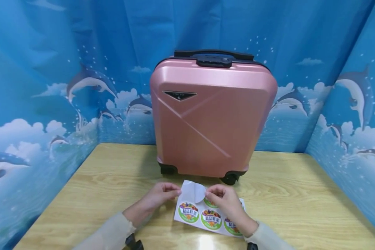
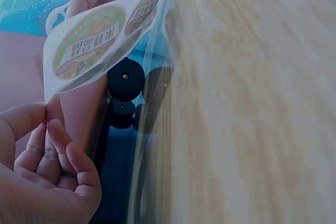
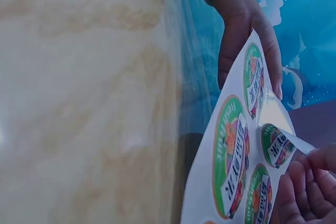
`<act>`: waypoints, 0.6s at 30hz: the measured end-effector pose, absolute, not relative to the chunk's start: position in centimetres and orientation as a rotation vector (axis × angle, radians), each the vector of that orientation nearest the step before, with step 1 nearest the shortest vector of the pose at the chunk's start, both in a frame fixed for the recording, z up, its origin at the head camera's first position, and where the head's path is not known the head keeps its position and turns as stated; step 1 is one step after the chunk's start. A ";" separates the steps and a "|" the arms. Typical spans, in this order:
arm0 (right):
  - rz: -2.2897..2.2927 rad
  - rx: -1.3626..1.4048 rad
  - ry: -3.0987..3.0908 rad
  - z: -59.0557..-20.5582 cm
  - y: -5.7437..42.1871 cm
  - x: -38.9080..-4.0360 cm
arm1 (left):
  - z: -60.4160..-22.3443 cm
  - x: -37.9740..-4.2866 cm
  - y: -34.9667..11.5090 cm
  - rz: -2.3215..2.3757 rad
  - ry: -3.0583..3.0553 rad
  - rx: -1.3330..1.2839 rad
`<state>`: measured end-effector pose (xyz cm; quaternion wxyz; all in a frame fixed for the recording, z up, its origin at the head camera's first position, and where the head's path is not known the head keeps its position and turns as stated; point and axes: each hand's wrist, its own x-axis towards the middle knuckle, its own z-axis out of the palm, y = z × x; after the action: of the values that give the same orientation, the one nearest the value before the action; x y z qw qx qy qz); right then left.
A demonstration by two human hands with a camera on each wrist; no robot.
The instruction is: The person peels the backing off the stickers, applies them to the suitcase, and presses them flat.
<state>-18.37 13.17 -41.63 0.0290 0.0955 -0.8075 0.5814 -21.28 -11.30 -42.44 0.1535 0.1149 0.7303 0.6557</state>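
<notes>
A white sheet of round fruit-label stickers [image 1: 187, 187] is held just above the table, in front of the suitcase. My left hand [image 1: 156, 199] pinches its left edge between thumb and forefinger; the left wrist view shows the other fingers curled loosely. With thumb and forefinger, my right hand [image 1: 229, 205] pinches the edge of a round sticker [image 1: 200, 193] in the far row. That sticker is partly lifted, its white back folded over toward the left, and the right wrist view shows part of its printed face [image 3: 276, 145]. Several green-rimmed stickers lie flat along the near row.
A pink hard-shell suitcase [image 1: 212, 121] with black wheels [image 1: 229, 178] and a black top handle [image 1: 214, 53] stands upright on the wooden table [image 1: 106, 194], close behind the sheet. A blue dolphin-print curtain [image 1: 122, 62] surrounds the table at the back and sides.
</notes>
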 end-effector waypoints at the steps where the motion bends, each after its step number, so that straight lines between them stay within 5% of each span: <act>1: 1.793 0.290 -2.494 -41.6 13.3 -18.4 | -42.5 -21.3 -11.3 1.882 2.092 0.329; 18: 1.812 0.184 -2.481 -41.5 15.7 -18.5 | -42.6 -21.5 -11.5 1.890 2.116 0.289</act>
<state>-18.52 15.68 -41.50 0.0320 0.0599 -0.8056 0.5885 -21.52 -11.47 -42.61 0.1445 0.1004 0.7341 0.6558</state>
